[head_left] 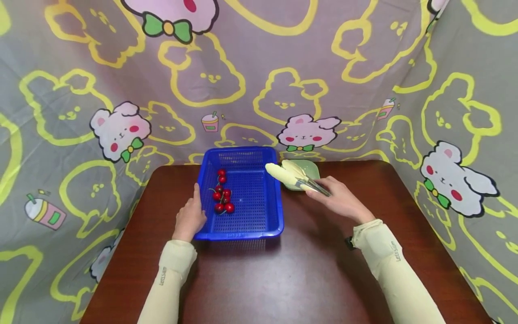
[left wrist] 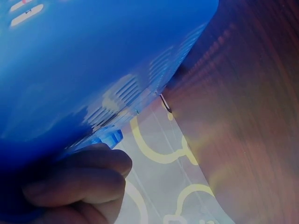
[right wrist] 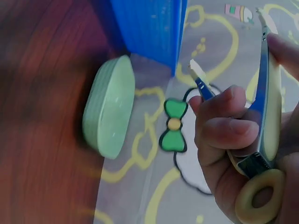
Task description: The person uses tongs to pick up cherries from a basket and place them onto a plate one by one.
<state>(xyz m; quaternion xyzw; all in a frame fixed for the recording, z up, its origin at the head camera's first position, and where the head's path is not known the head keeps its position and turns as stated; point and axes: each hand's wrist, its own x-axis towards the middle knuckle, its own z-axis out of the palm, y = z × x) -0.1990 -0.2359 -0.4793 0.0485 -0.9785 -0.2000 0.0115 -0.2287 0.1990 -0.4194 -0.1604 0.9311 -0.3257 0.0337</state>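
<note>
A blue plastic basket point(head_left: 242, 235) stands on the table, with several red cherries point(head_left: 222, 195) along its left inside. My left hand point(head_left: 190, 218) grips the basket's left rim; curled fingers point(left wrist: 88, 182) show against its outer wall in the left wrist view. Cream-and-metal tongs point(head_left: 309, 183) are in my right hand point(head_left: 340, 198), its fingers wrapped around the handle. The cream tips stand apart with nothing seen between them, overlapping the basket's right rim in the head view. Below the tongs sits a pale green bowl point(head_left: 310, 168), partly covered by them in the head view.
The brown wooden table point(head_left: 299, 279) stretches in front of the basket and to both sides. A grey cloth curtain point(head_left: 251, 58) with cartoon prints hangs close behind the basket and bowl, and along both sides. A small dark object point(head_left: 349, 243) is at my right cuff.
</note>
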